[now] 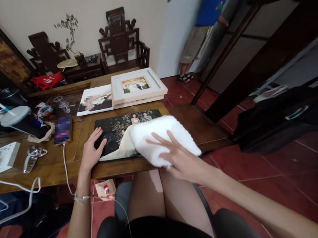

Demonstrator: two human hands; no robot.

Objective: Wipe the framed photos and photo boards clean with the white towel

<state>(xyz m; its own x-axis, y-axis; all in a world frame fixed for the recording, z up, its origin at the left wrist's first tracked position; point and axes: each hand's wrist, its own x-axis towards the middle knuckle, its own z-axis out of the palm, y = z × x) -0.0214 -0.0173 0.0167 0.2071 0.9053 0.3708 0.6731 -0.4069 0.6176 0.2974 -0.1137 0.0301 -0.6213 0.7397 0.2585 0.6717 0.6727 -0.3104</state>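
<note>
A dark photo print (pixel 116 131) lies flat at the near edge of the wooden table (pixel 55 167). My left hand (pixel 92 150) rests on its left edge, fingers spread and flat, holding nothing. My right hand (pixel 178 157) presses flat, fingers stretched out, on a folded white towel (pixel 163 137) that covers the right part of the print. I sit with my knees under the table edge.
Behind the print lie a white framed photo (pixel 137 87) and another print (pixel 95 100). A phone (pixel 63 129) with a white cable, plastic cups (pixel 61 103) and clutter fill the table's left. A person (pixel 204 27) stands at the far right. A black bag (pixel 280 118) lies at right.
</note>
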